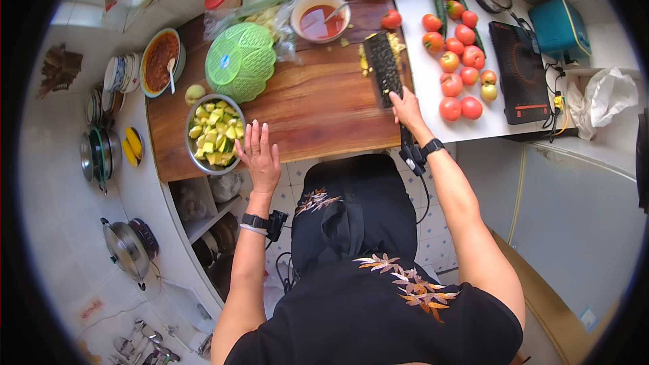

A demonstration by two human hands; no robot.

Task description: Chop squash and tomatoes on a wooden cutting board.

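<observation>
My right hand grips the handle of a dark cleaver, whose broad blade lies over chopped yellow pieces at the right end of the wooden board. My left hand is empty, fingers apart, beside the rim of a metal bowl filled with cut green-skinned squash pieces. Behind that bowl, a green plastic basket lies upside down. A white bowl of reddish liquid with a spoon stands at the board's back. One tomato sits just behind the cleaver.
Several tomatoes and long green cucumbers lie on the white counter at right, beside a black induction cooktop. At left are a bowl of red sauce, a pale round fruit and a yellow-filled dish.
</observation>
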